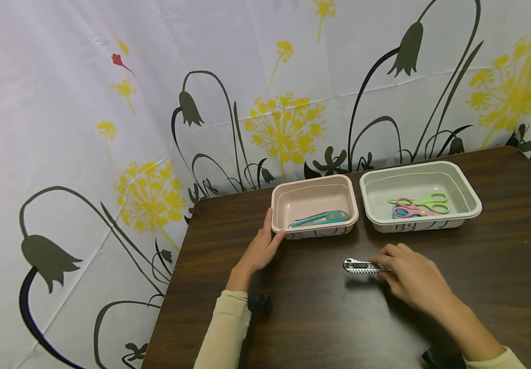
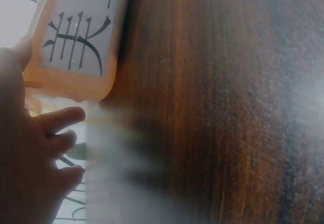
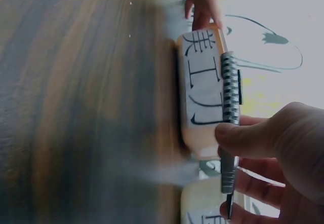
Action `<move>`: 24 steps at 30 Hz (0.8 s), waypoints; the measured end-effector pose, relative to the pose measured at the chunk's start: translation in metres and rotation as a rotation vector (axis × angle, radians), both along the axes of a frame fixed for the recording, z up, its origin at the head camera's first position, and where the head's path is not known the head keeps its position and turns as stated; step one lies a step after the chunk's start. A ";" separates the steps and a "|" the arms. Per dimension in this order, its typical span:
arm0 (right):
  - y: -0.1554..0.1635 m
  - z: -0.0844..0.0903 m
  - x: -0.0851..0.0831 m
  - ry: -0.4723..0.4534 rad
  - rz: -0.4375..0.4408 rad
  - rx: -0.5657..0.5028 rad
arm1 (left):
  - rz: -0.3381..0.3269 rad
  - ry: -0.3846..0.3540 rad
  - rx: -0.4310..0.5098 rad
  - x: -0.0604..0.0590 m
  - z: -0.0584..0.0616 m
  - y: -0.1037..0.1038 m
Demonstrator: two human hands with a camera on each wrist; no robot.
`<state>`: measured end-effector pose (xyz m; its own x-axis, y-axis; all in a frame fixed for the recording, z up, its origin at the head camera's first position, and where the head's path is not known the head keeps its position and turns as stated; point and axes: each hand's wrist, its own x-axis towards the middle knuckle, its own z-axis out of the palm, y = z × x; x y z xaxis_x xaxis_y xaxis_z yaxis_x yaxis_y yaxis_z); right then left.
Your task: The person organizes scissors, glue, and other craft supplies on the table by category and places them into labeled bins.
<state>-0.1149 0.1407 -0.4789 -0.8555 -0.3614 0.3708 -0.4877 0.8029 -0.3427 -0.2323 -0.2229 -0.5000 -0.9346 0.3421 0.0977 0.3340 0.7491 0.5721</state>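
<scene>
My right hand holds a silver utility knife above the table, in front of the two bins. In the right wrist view, thumb and fingers pinch the knife's ridged metal body. My left hand grips the left front corner of the pink bin, its thumb at the front rim and a finger along the side. Inside that bin lie teal utility knives. To its right stands the grey-green bin, with pink scissors, green scissors and something blue partly hidden beneath.
Paper labels with large black characters are on the bins' front walls. The dark wooden table carries both bins near its back edge. Behind it hangs a white curtain printed with flowers.
</scene>
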 end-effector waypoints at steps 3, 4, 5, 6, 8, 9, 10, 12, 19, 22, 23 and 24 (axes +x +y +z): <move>-0.006 0.003 -0.006 0.058 0.033 -0.015 | 0.001 -0.006 -0.003 0.000 0.000 0.000; -0.007 0.005 -0.009 0.078 0.043 -0.021 | 0.001 -0.007 -0.002 0.000 0.000 0.000; -0.009 0.006 -0.012 0.097 0.054 -0.027 | 0.002 -0.010 -0.003 0.000 0.001 0.001; -0.011 0.007 -0.015 0.117 0.062 -0.032 | 0.004 -0.013 -0.006 0.000 0.001 0.001; -0.015 0.011 -0.022 0.157 0.068 -0.039 | 0.009 -0.018 -0.011 0.000 0.001 0.001; -0.017 0.012 -0.025 0.171 0.069 -0.043 | 0.011 -0.017 -0.011 0.000 0.001 0.001; -0.019 0.014 -0.029 0.184 0.069 -0.046 | 0.011 -0.017 -0.009 0.000 0.002 0.001; -0.023 0.017 -0.037 0.205 0.064 -0.046 | 0.009 -0.016 -0.007 0.000 0.001 0.001; -0.036 0.026 -0.065 0.198 0.056 -0.037 | 0.001 -0.005 -0.009 -0.001 0.000 0.001; -0.043 0.030 -0.076 0.159 0.049 -0.015 | 0.000 -0.004 0.001 -0.001 0.000 0.001; -0.046 0.031 -0.080 0.143 0.049 -0.002 | 0.001 -0.007 0.005 0.000 0.000 0.001; -0.049 0.033 -0.083 0.126 0.051 0.011 | 0.003 -0.011 0.006 0.001 0.001 0.000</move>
<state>-0.1983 0.0919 -0.4462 -0.7826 -0.4081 0.4700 -0.5667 0.7795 -0.2669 -0.2316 -0.2225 -0.4995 -0.9367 0.3384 0.0894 0.3252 0.7469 0.5800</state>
